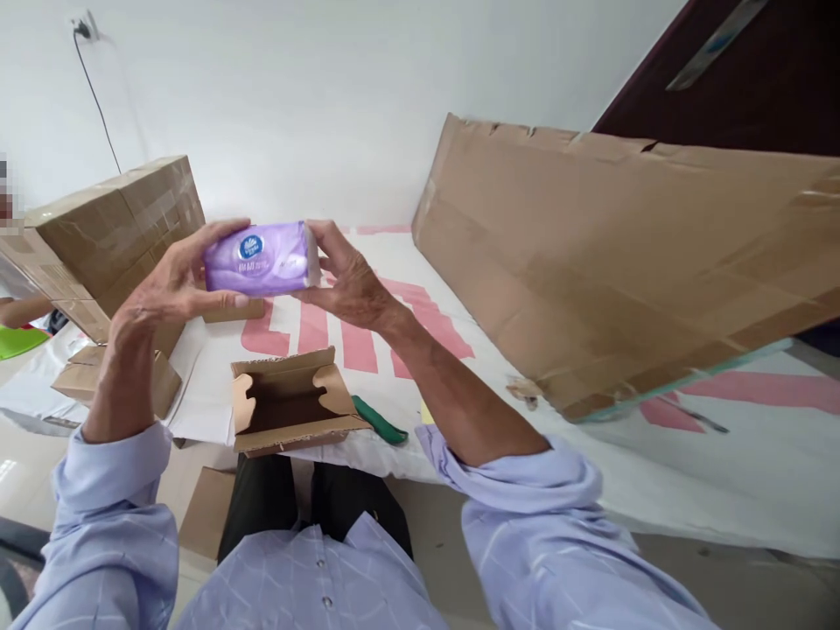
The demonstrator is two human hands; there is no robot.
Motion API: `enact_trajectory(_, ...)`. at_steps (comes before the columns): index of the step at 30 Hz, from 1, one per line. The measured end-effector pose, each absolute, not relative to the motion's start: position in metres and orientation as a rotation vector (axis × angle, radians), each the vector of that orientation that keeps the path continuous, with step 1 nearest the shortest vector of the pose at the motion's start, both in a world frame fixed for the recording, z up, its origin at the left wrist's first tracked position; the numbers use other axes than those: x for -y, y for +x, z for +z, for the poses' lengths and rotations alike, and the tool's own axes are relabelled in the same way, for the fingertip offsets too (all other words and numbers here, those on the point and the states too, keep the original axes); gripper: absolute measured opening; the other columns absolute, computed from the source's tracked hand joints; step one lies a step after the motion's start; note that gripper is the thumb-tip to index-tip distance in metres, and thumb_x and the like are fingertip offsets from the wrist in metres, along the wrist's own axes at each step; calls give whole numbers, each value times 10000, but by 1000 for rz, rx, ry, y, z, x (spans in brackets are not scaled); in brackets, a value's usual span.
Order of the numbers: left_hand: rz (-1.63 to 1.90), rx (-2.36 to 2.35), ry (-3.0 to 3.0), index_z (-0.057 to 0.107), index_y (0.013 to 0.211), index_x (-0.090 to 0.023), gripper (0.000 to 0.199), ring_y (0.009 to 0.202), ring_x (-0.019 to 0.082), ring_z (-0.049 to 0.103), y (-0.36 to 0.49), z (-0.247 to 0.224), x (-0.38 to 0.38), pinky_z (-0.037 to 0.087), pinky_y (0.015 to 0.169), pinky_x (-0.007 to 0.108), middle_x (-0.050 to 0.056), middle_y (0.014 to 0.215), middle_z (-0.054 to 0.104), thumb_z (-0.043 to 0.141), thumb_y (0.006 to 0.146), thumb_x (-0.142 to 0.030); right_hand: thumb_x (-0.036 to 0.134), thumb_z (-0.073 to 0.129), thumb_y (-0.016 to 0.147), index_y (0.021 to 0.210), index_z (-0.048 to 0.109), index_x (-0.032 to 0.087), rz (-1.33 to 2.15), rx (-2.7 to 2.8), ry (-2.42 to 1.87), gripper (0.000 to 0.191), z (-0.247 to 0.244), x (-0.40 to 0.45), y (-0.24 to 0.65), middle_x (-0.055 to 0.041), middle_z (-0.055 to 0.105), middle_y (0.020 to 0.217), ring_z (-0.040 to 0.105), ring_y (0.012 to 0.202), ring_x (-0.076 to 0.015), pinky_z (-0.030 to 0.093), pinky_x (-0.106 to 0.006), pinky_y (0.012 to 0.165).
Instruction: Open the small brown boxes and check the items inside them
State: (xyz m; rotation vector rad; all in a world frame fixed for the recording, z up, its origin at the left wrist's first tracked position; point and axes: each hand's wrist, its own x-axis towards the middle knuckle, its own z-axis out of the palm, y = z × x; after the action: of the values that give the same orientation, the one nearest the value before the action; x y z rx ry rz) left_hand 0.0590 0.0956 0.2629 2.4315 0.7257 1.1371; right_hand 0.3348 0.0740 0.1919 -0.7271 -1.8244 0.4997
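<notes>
Between my two hands is a purple tissue pack (262, 262) with a blue oval logo, held up above the table. My left hand (174, 276) grips its left end, thumb along the lower edge. At the right end, my right hand (345, 271) pinches the pack between thumb and fingers. Below it, near the table's front edge, stands an open cardboard box (295, 431) with its flaps raised; the inside looks dark. Close to the box's right side lies a dark green object (381, 422), long and curved, whose kind I cannot make out.
A large cardboard panel (630, 254) leans on the right of the cloth-covered table (420, 437). Taped cartons (124, 227) stand at the left, with a smaller box (167, 385) before them. Another person's arm (24, 311) shows at the far left.
</notes>
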Motion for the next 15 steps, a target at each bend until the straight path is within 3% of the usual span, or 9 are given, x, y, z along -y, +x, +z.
enact_trajectory(3, 913, -696, 2519, 716, 1358, -216, 725, 1134, 303, 709, 52, 241, -97, 587, 1001, 494, 85, 1256, 707, 949, 737, -506, 475, 827, 919, 1541, 533, 303, 407, 1913, -733, 709, 172, -68, 329, -102, 578, 1573, 495, 1509, -345, 445, -580, 1270)
enact_trajectory(6, 984, -869, 2572, 734, 1227, -206, 486, 1072, 277, 696, 41, 190, -118, 570, 996, 450, 81, 1196, 716, 872, 785, -357, 475, 872, 871, 1548, 546, 281, 476, 1959, -840, 776, 137, -65, 338, -135, 555, 1610, 470, 1548, -368, 393, -594, 1300)
enact_trajectory(10, 933, -1363, 2534, 695, 1194, -209, 424, 1119, 292, 669, 24, 113, -154, 547, 1038, 430, 105, 1222, 686, 794, 784, -250, 563, 874, 842, 1574, 545, 260, 859, 1800, -1176, 858, 79, -55, 365, -199, 575, 1599, 555, 1482, -409, 535, -622, 1142)
enact_trajectory(12, 902, -1539, 2472, 676, 1192, -218, 395, 1201, 311, 639, 18, 83, -171, 534, 1070, 435, 124, 1287, 651, 738, 801, -207, 560, 891, 812, 1471, 640, 218, 1076, 1696, -1256, 783, 53, -49, 370, -204, 696, 1446, 677, 1324, -392, 606, -571, 1031)
enact_trajectory(15, 888, -1603, 2421, 660, 1140, -233, 353, 1270, 347, 585, 15, 53, -192, 522, 1078, 466, 143, 1321, 610, 693, 796, -160, 518, 865, 814, 1100, 774, 159, 1279, 1594, -1223, 468, 27, -40, 360, -125, 815, 1053, 768, 994, -301, 635, -448, 883)
